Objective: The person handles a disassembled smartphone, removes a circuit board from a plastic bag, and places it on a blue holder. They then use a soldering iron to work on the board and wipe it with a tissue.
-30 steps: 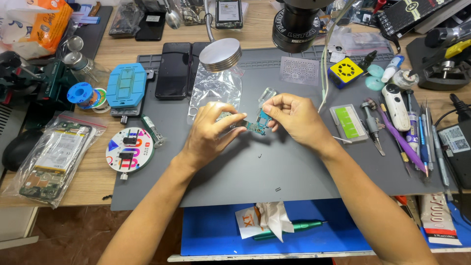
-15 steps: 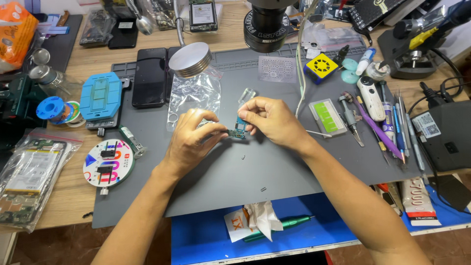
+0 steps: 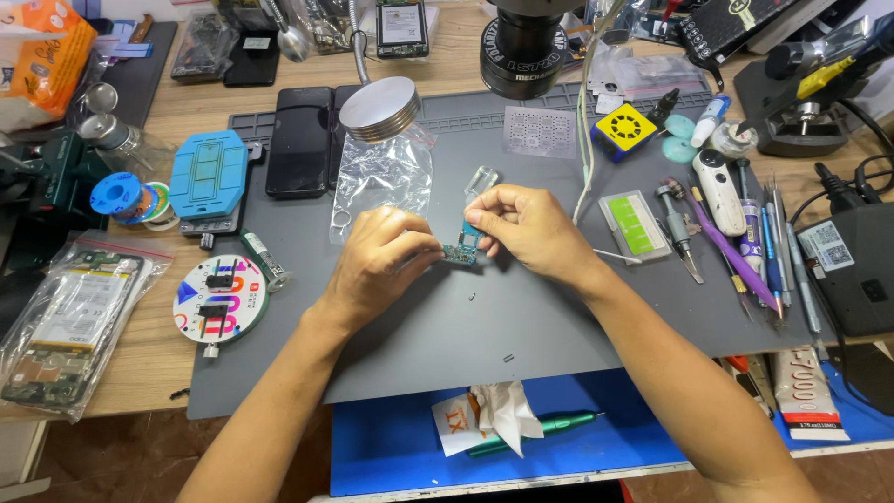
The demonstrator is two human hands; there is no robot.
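- Wooden worktop [image 3: 186,121], densely stocked; a grey work mat [image 3: 521,326] covers its middle, with a blue mat [image 3: 400,447] overlapping the near edge.
- Far edge: a black microscope head [image 3: 523,47] overhangs the grey mat; a round metal lamp head [image 3: 379,108] on a bent neck sits left of it.
- Left margin: blue holder block [image 3: 209,177], dark phone [image 3: 300,142], round multicoloured disc [image 3: 221,298], bagged circuit board [image 3: 65,321], orange pack [image 3: 42,51].
- Right margin: row of hand tools [image 3: 745,251], green-faced case [image 3: 635,224], yellow block [image 3: 622,130], black box [image 3: 861,270].
- Open room: the near half of the grey mat, below the hands, is the widest free stretch; a few tiny dark specks lie on it. A crumpled tissue [image 3: 503,419] and a green pen [image 3: 540,430] lie on the blue mat.
- Small circuit board [image 3: 463,244]: teal-blue, narrow, held just above the centre of the grey mat, between both hands; detail too small to read.
- Left hand [image 3: 377,265]: fingers pinched on the board's lower end.
- Right hand [image 3: 526,228]: fingers closed on its upper end.
- Clear plastic bag [image 3: 382,177]: flat on the mat, just behind the left hand.
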